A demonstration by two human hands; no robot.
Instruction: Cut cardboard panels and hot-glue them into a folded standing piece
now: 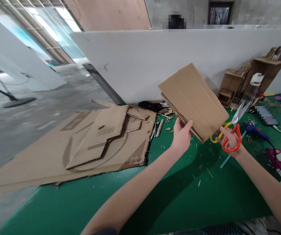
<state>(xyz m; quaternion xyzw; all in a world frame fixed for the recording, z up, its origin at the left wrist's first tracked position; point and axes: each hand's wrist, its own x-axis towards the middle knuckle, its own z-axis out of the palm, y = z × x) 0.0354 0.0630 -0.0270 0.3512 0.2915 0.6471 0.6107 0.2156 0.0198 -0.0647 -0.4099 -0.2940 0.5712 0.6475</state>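
My left hand (183, 136) grips the lower left edge of a folded piece of cardboard (194, 98), thumb on its face. The cardboard is brown, layered at the edge, and held tilted above the green table. My right hand (229, 138) is closed around scissors (236, 125) with one yellow and one red handle loop. Their blades stand apart and point up, away from me. The right fingers are close to the cardboard's lower right corner; whether they also grip it is partly hidden.
Large flat cardboard sheets (93, 137) cover the left of the green table (179, 195) and overhang it. Scraps lie mid-table. At right are a glue gun (256, 130), a phone (266, 115), a clear bottle (251, 86) and cardboard models (262, 71). A white partition (130, 65) stands behind.
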